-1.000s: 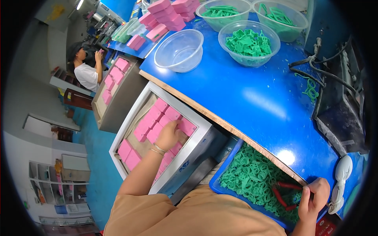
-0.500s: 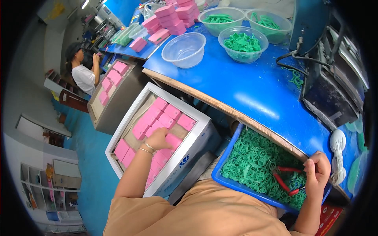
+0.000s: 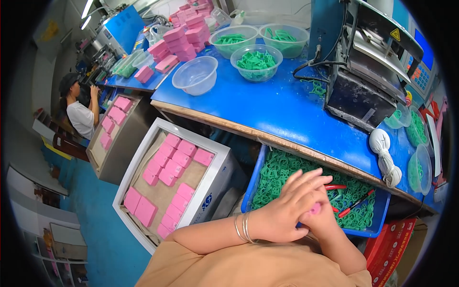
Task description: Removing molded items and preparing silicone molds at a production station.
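In front of my body both hands have come together over the near edge of a blue bin (image 3: 247,194). My left hand (image 3: 282,213), with thin metal bangles at its wrist, lies across my right hand (image 3: 325,221). Its fingers reach over the right one's fingers. Between the hands shows a small part of a pink block (image 3: 315,208); most of it is hidden, and both hands are closed about it. Green looped plastic pieces (image 3: 272,172) fill the bin. On them lie red-handled pliers (image 3: 336,187), partly behind my hands, and a red and black tool (image 3: 356,203).
To the left, a white-framed tray (image 3: 125,179) holds several pink blocks (image 3: 174,167). A blue table (image 3: 248,105) carries an empty clear bowl (image 3: 195,76), bowls of green pieces (image 3: 256,63), stacked pink blocks (image 3: 178,42), a black machine (image 3: 361,95) and white cord (image 3: 382,153). A co-worker (image 3: 79,107) sits far left.
My left hand has left the tray of pink blocks and moved right to meet my right hand, which has come inward from the table's edge. The view has turned rightward.
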### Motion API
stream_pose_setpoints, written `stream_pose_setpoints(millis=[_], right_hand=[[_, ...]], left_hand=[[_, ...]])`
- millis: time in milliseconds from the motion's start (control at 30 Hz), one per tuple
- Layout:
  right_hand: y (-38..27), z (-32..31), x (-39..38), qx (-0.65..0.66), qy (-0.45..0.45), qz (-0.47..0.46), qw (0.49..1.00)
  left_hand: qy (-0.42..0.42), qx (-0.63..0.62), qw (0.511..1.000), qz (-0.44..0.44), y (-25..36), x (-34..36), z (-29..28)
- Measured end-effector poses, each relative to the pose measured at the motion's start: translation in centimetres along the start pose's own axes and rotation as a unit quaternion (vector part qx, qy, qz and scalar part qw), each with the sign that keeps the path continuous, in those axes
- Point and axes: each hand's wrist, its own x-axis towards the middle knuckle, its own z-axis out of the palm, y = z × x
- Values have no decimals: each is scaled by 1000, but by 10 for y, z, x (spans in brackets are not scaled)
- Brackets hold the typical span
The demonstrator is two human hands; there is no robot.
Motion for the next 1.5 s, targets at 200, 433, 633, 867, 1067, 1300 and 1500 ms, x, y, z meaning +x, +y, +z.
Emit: stream_pose_setpoints(millis=[200, 433, 633, 867, 1067, 1300, 1500], right_hand=[[-12, -24, -2, -126, -43, -75, 988], [-27, -60, 18, -406, -31, -186, 894], [-24, -68, 17, -351, 0, -139, 926], [-30, -64, 20, -362, -11, -194, 912], [-30, -63, 23, -400, 4, -231, 887], [-31, -22, 16, -172, 57, -84, 980], [-29, 6, -7, 11, 122, -70, 990]], left_hand=[[-67, -242, 968, -16, -9, 7, 8], [-59, -406, 906, -106, -25, 36, 14], [-105, -420, 895, -106, -46, 58, 18], [-118, -465, 874, -77, -59, 60, 23], [-66, -420, 898, -113, -45, 48, 30], [87, -709, 631, -301, -31, 19, 25], [110, -742, 597, -284, -15, 13, 22]])
